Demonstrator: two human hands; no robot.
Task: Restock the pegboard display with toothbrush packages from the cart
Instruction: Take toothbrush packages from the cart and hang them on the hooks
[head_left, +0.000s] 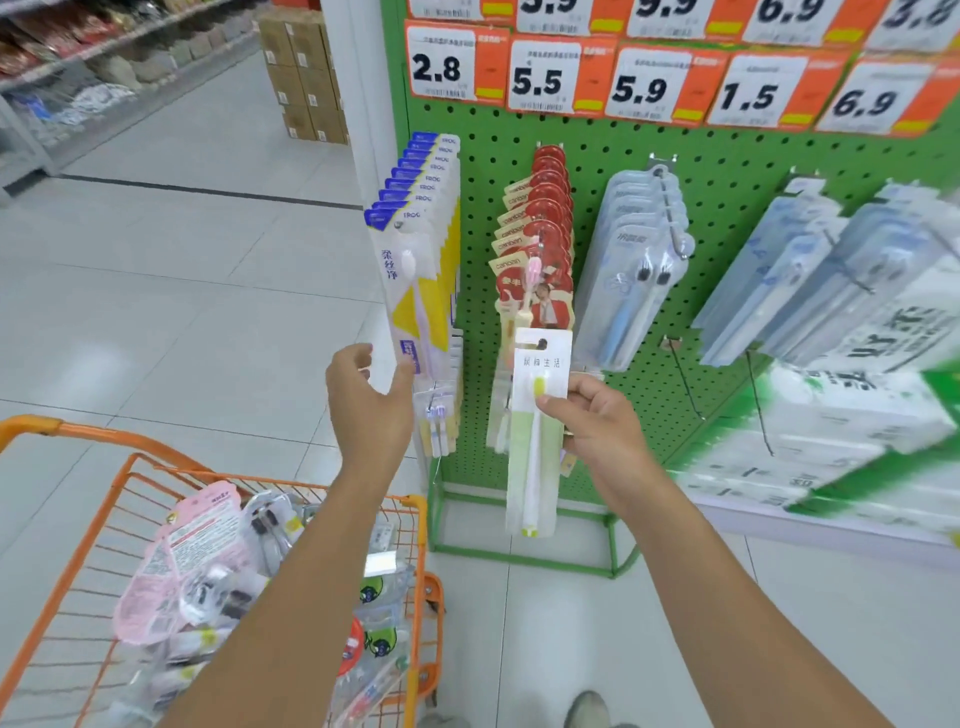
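Note:
My right hand (592, 415) pinches a green-and-white toothbrush package (535, 431) near its top, holding it upright in front of the green pegboard (613, 156), just below the row of red packages (540, 244). My left hand (369, 400) is raised with fingers loosely curled, its thumb touching the bottom corner of the yellow-and-blue packages (421, 260) hanging at the board's left edge. The orange cart (415, 561) at lower left holds several toothbrush packages, among them a pink one (192, 551).
Pale blue toothbrush packs (634, 260) and more blue packs (810, 275) hang to the right. An empty peg hook (685, 379) sticks out lower on the board. Price tags (644, 88) line the top. Stacked cartons (306, 73) and shelving stand across the tiled aisle.

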